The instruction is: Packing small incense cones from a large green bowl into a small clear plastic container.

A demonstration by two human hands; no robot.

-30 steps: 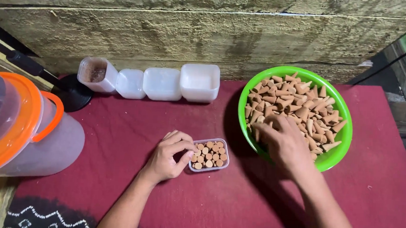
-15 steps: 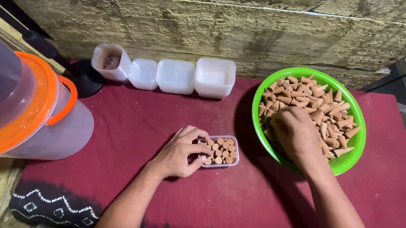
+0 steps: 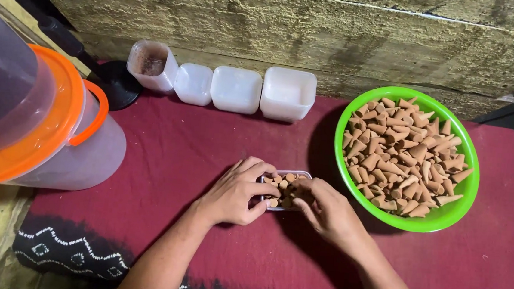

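Standing right by the table here: far left there's a big translucent bucket with an orange rim (image 3: 42, 117), parked off to the side, and along the back wall a row of small white tubs (image 3: 237, 89), one with brownish powder in it. In the middle of the red cloth (image 3: 166, 156) sits the little clear tray (image 3: 284, 188), already packed with brown cones standing base up. The left hand (image 3: 235, 194) has its fingers curled around the tray's near-left corner, pinning it so it doesn't slide while it gets filled. The right hand (image 3: 325, 209) is cupped over the tray's right side, fingertips down among the cones; looks like it's pinching one or two, but its own fingers block the view so I can't say for sure. Further right, the green bowl (image 3: 461, 198) is heaped with loose cones, close enough to grab from. A second ago that right hand was buried in the bowl; now it's out and over the tray, while the left hasn't budged.
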